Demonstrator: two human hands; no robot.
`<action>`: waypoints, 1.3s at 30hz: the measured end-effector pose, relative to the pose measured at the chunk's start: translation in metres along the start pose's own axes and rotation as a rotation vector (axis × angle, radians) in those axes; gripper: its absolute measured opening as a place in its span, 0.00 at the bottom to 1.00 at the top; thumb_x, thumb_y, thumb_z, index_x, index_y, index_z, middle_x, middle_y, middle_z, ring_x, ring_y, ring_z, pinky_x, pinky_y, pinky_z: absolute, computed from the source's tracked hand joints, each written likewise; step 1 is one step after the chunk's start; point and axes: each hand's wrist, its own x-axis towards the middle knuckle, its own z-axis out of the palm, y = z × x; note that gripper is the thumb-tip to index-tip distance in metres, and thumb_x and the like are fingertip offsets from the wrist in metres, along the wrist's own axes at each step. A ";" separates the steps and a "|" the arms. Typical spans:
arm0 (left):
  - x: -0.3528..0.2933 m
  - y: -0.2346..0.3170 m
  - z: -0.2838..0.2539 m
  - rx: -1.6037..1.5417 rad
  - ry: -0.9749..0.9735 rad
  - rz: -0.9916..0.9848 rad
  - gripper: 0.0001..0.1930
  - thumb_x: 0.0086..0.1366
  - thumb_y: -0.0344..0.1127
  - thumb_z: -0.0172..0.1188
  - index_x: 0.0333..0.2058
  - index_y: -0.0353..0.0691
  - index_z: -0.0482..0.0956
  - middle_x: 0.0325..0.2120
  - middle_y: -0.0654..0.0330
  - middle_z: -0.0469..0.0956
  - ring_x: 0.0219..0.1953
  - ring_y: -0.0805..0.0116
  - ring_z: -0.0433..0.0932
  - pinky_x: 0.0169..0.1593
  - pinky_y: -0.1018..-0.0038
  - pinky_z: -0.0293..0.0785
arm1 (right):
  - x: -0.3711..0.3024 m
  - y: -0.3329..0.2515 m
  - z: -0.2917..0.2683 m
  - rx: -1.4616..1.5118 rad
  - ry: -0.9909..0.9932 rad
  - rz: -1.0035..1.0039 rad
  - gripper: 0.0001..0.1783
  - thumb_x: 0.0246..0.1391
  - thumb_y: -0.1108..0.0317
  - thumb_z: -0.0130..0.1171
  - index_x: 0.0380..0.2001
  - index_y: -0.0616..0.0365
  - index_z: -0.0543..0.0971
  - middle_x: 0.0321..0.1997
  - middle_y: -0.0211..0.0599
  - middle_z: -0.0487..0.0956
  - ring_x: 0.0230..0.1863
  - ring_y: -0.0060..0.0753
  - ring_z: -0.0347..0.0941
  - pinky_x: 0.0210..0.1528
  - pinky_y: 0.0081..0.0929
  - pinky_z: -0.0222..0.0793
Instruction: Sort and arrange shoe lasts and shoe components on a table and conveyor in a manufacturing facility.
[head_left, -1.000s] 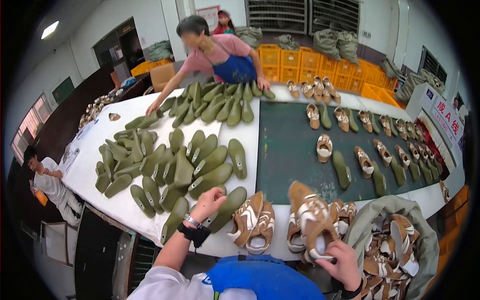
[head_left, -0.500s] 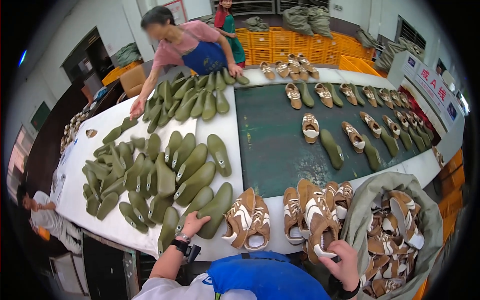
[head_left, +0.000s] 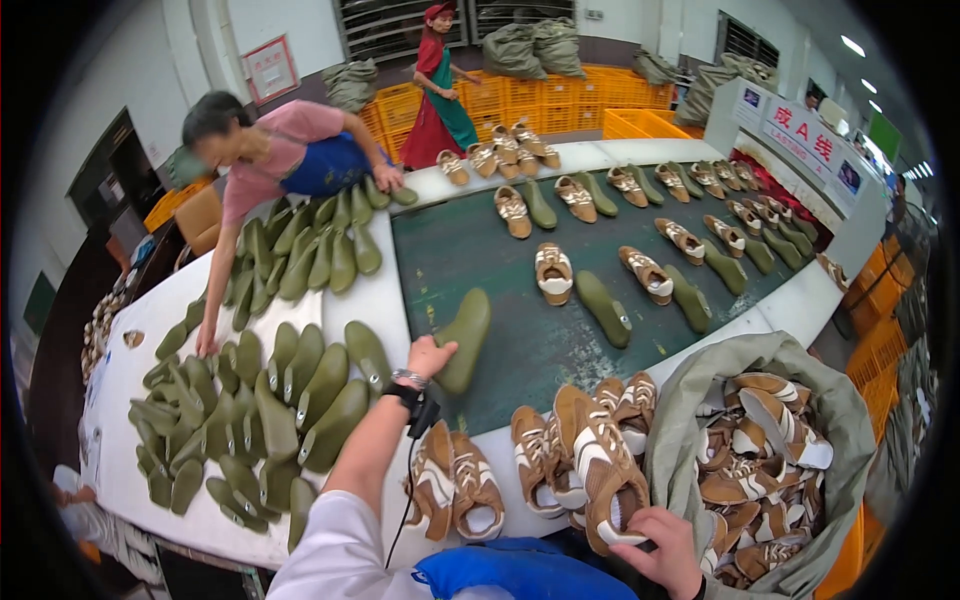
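Two hands are busy at the white tabletop (head_left: 375, 285): the left hand (head_left: 430, 358), fingers curled around its load, grips an olive-green shoe last (head_left: 465, 335) over the near left corner of a dark green, scuffed surface; the right hand (head_left: 665, 555) pinches the heel of a brown-and-white sneaker (head_left: 600, 470), thumb and fingers close together, its toe pointing away.

Just right of the left forearm sits a pair of sneakers (head_left: 475, 485), and more sneakers (head_left: 537, 450) crowd left of and beyond the right hand, filling much of the gap between the two arms. To the left of the left hand spreads a dense heap of shoe lasts (head_left: 270, 410); beyond it, another worker (head_left: 290, 150) in a pink shirt and blue apron reaches down to them. Right of and beyond the left hand, single sneakers and lasts stand side by side in rows (head_left: 690, 298) on the dark green surface.

Close to the right hand on its right, a grey-green sack (head_left: 675, 440) gapes wide, piled with brown-and-white sneakers. Far beyond both hands, orange lattice-sided crates (head_left: 600, 95) are stacked under bulging sacks.

The lasts are smooth, rounded foot forms, several with a pale round fitting; the sneakers have white stripes and laces, and the sack's cloth is creased and folded.
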 end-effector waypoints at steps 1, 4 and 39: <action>0.013 0.021 0.028 0.184 -0.036 0.018 0.28 0.49 0.51 0.60 0.37 0.29 0.76 0.32 0.43 0.77 0.39 0.51 0.77 0.43 0.64 0.73 | -0.002 -0.006 -0.004 -0.024 0.033 0.026 0.15 0.33 0.66 0.70 0.23 0.61 0.76 0.28 0.38 0.75 0.28 0.39 0.74 0.31 0.26 0.69; 0.008 0.042 0.105 0.331 -0.174 0.008 0.38 0.50 0.49 0.57 0.53 0.27 0.58 0.36 0.42 0.76 0.40 0.48 0.76 0.46 0.62 0.72 | -0.002 -0.014 -0.011 0.022 0.027 0.102 0.12 0.37 0.72 0.66 0.25 0.62 0.74 0.29 0.40 0.74 0.30 0.43 0.72 0.31 0.29 0.67; -0.081 0.042 -0.006 0.237 -0.183 0.717 0.13 0.52 0.35 0.56 0.36 0.39 0.72 0.27 0.47 0.74 0.33 0.48 0.74 0.38 0.61 0.71 | -0.042 0.054 -0.010 -0.421 0.265 0.213 0.31 0.36 0.68 0.65 0.48 0.59 0.69 0.53 0.52 0.65 0.52 0.55 0.62 0.53 0.40 0.60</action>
